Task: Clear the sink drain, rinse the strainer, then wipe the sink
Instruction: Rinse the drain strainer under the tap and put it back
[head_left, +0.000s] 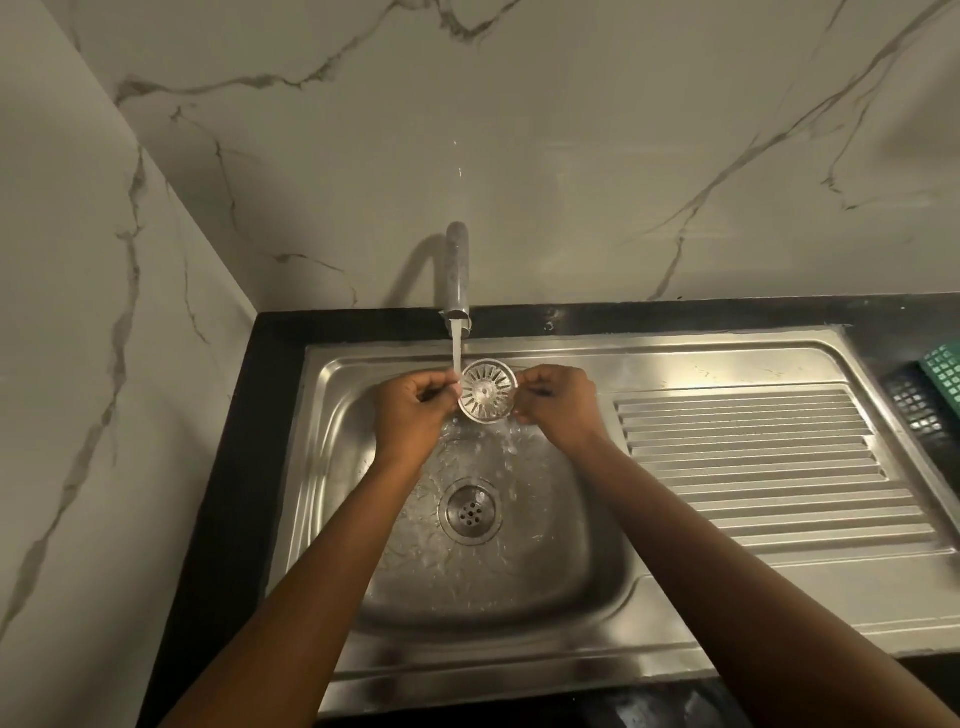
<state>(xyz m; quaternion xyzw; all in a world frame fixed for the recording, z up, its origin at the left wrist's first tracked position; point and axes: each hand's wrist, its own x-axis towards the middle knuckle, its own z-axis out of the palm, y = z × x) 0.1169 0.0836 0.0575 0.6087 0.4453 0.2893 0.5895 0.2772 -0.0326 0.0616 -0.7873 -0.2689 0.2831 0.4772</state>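
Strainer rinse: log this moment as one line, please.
step: rinse | strainer: held by rim, left hand, right hand | tap: running | drain: open | wipe: not started

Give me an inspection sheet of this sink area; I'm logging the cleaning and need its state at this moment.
Surface: steel sink with wet basin; ribbed drainboard on the right looks bare.
Job's things: strainer held up beside the stream from the tap; drain open, strainer out of it; no wiping cloth seen.
Clutter: green basket and dark basket on the counter at far right.
Hands: left hand and right hand each pinch the strainer's rim on opposite sides.
Cables: nothing seen.
Surroundings: marble-pattern wall behind and to the left; black counter around the sink.
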